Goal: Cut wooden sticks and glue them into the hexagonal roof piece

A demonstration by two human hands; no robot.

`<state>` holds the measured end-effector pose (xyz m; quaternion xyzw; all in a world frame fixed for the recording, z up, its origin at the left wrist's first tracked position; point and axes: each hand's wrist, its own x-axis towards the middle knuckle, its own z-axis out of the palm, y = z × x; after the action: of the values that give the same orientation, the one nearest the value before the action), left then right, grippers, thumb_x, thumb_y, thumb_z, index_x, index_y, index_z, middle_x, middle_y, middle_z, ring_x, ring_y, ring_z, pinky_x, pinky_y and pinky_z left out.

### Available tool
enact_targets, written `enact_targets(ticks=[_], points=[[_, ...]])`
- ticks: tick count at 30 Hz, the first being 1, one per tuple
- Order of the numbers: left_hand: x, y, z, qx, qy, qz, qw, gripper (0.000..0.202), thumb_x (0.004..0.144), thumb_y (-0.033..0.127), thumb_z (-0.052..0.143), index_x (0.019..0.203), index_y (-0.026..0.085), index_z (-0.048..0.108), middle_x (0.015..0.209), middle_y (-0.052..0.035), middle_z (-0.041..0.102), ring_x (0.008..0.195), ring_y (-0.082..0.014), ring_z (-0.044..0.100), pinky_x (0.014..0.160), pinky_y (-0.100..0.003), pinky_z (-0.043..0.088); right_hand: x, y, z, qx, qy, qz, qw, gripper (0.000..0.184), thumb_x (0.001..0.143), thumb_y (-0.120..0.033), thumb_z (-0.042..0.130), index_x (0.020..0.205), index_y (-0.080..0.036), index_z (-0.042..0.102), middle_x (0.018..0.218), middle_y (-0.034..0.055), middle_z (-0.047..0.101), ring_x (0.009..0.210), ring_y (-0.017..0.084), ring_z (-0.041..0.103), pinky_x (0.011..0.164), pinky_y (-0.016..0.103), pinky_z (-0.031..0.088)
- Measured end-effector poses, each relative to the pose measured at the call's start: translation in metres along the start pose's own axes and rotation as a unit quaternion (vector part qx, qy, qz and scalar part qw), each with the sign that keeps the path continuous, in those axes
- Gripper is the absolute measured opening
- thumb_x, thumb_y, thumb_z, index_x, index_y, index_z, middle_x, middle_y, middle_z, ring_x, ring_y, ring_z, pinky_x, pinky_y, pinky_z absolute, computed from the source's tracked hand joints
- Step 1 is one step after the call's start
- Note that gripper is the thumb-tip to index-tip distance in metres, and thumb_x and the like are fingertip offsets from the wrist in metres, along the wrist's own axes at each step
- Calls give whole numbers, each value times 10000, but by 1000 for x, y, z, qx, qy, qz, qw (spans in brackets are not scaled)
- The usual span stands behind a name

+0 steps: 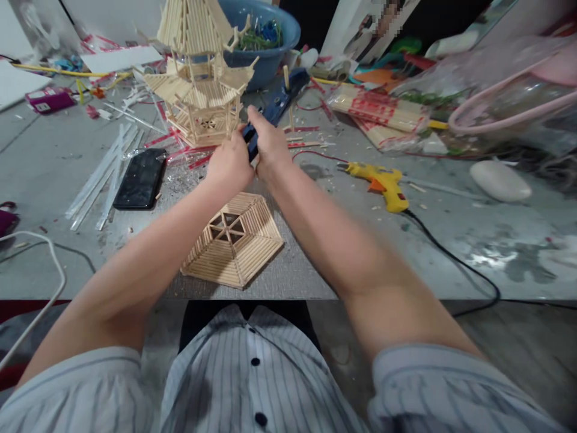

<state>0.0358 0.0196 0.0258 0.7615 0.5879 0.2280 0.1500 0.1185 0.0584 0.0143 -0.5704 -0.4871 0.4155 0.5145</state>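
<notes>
My left hand [231, 163] and my right hand [268, 143] meet in front of me, both closed round a dark blue tool [276, 108] whose long body reaches away toward the back. Just behind my hands stands a tiered pagoda model [201, 78] built of wooden sticks. Below my wrists a hexagonal stick roof piece [234, 240] lies flat on the grey table [451, 222]. What the tool's near end touches is hidden by my fingers.
A black phone [140, 178] and loose white sticks [101, 174] lie at the left. A yellow glue gun [382, 183] with a black cord rests at the right. A blue bowl [265, 36], stick packets [383, 111], a white stone [500, 180] and clutter fill the back.
</notes>
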Motion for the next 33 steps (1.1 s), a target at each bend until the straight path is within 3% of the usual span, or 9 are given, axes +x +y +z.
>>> enact_targets(ticks=[3, 6, 10, 16, 21, 33], points=[[5, -4, -3, 64, 42, -30, 997, 454, 742, 218, 592, 1192, 187, 545, 1265, -165, 575, 1191, -354, 530, 994, -447, 411, 2, 8, 7, 208, 4, 35, 977, 265, 901, -453, 514, 853, -192, 523, 830, 15, 646, 872, 124, 638, 714, 196, 497], [11, -7, -6, 109, 32, -37, 993, 413, 746, 269, 597, 1142, 152, 584, 1220, -179, 602, 1146, -364, 557, 958, -457, 425, 2, 10, 12, 285, -12, 73, 956, 286, 813, -454, 650, 837, -185, 555, 801, -4, 637, 830, 125, 627, 704, 214, 507], [18, -9, -5, 132, 34, -42, 990, 425, 776, 335, 556, 1133, 109, 601, 1160, -194, 630, 1091, -367, 585, 913, -469, 427, 8, 13, 17, 299, -6, 66, 952, 278, 820, -432, 649, 740, -200, 516, 758, -3, 626, 837, 131, 625, 741, 235, 515], [27, -22, 0, 99, 7, -27, 995, 438, 777, 345, 548, 1133, 95, 602, 1148, -107, 643, 1106, -278, 550, 956, -410, 374, 30, 34, 24, 251, 7, 79, 965, 437, 728, -620, 659, 727, -209, 508, 757, 14, 622, 863, 171, 631, 728, 288, 522], [35, -33, 6, 105, -10, -34, 994, 484, 753, 372, 556, 1137, 83, 612, 1172, -128, 636, 1113, -292, 529, 938, -406, 357, 40, 45, 27, 241, -7, 91, 966, 514, 660, -689, 672, 780, -208, 535, 755, 16, 621, 843, 174, 635, 729, 305, 525], [37, -38, 9, 126, -27, -44, 991, 532, 741, 427, 549, 1123, 64, 619, 1130, -135, 654, 1074, -288, 538, 901, -389, 380, 40, 48, 31, 256, -11, 94, 962, 466, 711, -608, 682, 807, -171, 551, 868, 38, 632, 966, 178, 619, 836, 330, 509]])
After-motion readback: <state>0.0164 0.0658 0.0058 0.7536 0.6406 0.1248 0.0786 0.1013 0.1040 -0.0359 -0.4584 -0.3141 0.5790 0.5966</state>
